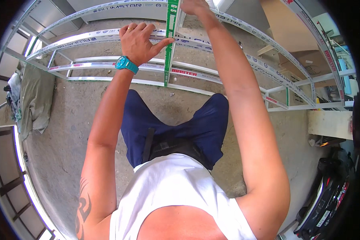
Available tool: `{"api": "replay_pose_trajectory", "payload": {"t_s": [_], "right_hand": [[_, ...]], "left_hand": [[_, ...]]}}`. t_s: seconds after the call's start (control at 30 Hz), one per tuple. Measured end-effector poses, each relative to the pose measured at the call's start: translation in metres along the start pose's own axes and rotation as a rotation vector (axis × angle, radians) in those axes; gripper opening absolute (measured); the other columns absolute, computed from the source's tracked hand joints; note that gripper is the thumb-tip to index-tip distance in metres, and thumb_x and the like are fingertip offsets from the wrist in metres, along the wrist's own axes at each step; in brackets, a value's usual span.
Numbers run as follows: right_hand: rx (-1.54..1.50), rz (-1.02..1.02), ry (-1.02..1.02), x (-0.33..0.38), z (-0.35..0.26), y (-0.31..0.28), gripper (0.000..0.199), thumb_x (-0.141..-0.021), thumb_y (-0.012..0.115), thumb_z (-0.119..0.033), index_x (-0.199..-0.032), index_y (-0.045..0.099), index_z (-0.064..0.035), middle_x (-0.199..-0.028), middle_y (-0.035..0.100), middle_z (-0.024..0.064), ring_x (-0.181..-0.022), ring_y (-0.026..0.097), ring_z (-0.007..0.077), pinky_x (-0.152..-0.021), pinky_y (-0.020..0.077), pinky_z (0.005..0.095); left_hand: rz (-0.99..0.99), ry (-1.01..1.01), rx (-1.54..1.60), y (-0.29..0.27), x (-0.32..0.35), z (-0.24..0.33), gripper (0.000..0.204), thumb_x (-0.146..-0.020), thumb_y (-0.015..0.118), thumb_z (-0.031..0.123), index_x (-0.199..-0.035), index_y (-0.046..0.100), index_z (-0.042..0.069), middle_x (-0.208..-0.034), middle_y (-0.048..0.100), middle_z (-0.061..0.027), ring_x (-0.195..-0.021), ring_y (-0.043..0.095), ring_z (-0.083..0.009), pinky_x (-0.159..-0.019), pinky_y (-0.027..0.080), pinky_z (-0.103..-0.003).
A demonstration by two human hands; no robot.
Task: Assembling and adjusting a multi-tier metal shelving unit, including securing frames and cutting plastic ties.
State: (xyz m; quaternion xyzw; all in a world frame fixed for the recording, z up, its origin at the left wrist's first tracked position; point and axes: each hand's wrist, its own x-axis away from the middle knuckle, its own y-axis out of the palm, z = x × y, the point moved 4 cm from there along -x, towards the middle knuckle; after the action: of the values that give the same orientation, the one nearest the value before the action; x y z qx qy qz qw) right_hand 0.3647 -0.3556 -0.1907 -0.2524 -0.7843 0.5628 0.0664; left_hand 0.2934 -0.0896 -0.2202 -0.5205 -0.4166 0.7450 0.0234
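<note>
- Left hand [139, 42] first: its fingers [138, 27] are curling over a long horizontal aluminium profile [84, 40], and the thumb [163, 43] is stretching out sideways, its tip pressing against the green-striped upright bar [169, 52]. So it is bracing rather than clenching, fingers resting on the metal and thumb on the bar.
- There is a gold ring on one finger and a turquoise wristwatch [127, 64] sitting on the wrist.
- Right hand [195, 6] is reaching higher, right at the top edge of the view, meeting the same green-striped upright bar near its upper end. Most of the hand is cut off, so I cannot tell whether its fingers are closing round the bar or only touching it.
- The green-striped upright bar is running vertically between the two hands, crossing the horizontal rails of the aluminium frame [268, 68] that is arching across the whole upper part of the view.
- Below the frame, the person's knees in dark blue shorts [204, 124] are pointing toward it, and a white sleeveless shirt [172, 188] is filling the bottom.
- The concrete floor [72, 136] is spreading under everything.
- Off to the left, a grey-green cloth [36, 100] is hanging.
- Far right, cardboard boxes [304, 60] are standing behind the frame.
</note>
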Motion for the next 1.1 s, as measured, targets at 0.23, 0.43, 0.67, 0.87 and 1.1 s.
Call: {"api": "replay_pose_trajectory", "payload": {"t_s": [0.23, 0.43, 0.67, 0.87, 1.1], "right_hand": [[-0.044, -0.009, -0.140, -0.006, -0.013, 0.007, 0.029, -0.081, 0.066, -0.019, -0.095, 0.078, 0.0028, -0.104, 0.076, 0.0191, -0.095, 0.071, 0.0363, -0.085, 0.0565, 0.0435], [-0.079, -0.015, -0.229, -0.008, -0.005, 0.007, 0.032, -0.078, 0.069, -0.023, -0.097, 0.078, 0.0012, -0.101, 0.077, 0.0180, -0.093, 0.071, 0.0351, -0.083, 0.0565, 0.0424], [0.057, 0.087, -0.154, -0.022, 0.030, -0.003, 0.026, -0.074, 0.071, -0.024, -0.085, 0.079, -0.0012, -0.087, 0.076, 0.0190, -0.077, 0.069, 0.0387, -0.072, 0.0550, 0.0441], [-0.034, 0.441, -0.163, 0.008, 0.041, -0.015, 0.020, -0.079, 0.066, -0.013, -0.092, 0.076, -0.0008, -0.100, 0.069, 0.0200, -0.098, 0.063, 0.0371, -0.086, 0.0529, 0.0439], [-0.557, 0.736, 0.056, 0.144, 0.192, -0.159, 0.022, -0.086, 0.076, -0.016, -0.102, 0.071, -0.0016, -0.099, 0.069, 0.0129, -0.084, 0.065, 0.0256, -0.081, 0.0509, 0.0390]], "left_hand": [[0.026, 0.000, 0.017, -0.001, 0.004, -0.005, 0.077, -0.077, 0.062, 0.086, -0.092, 0.075, 0.012, -0.079, 0.065, -0.0028, -0.084, 0.062, -0.0266, -0.096, 0.038, -0.046], [0.023, 0.001, 0.003, 0.000, 0.002, -0.004, 0.077, -0.077, 0.062, 0.086, -0.094, 0.076, 0.012, -0.081, 0.066, -0.0030, -0.085, 0.063, -0.0276, -0.097, 0.038, -0.046], [0.041, 0.030, -0.011, 0.000, -0.006, 0.009, 0.070, -0.076, 0.068, 0.081, -0.089, 0.071, 0.013, -0.082, 0.065, -0.0021, -0.084, 0.063, -0.0261, -0.096, 0.041, -0.046], [0.027, 0.035, 0.044, -0.009, -0.006, 0.019, 0.064, -0.078, 0.072, 0.075, -0.089, 0.068, 0.012, -0.080, 0.061, -0.0022, -0.082, 0.060, -0.0255, -0.092, 0.042, -0.043], [0.024, 0.035, -0.001, -0.022, 0.007, -0.002, 0.064, -0.079, 0.071, 0.074, -0.091, 0.069, 0.012, -0.080, 0.060, -0.0019, -0.078, 0.056, -0.0246, -0.090, 0.042, -0.042]]}}
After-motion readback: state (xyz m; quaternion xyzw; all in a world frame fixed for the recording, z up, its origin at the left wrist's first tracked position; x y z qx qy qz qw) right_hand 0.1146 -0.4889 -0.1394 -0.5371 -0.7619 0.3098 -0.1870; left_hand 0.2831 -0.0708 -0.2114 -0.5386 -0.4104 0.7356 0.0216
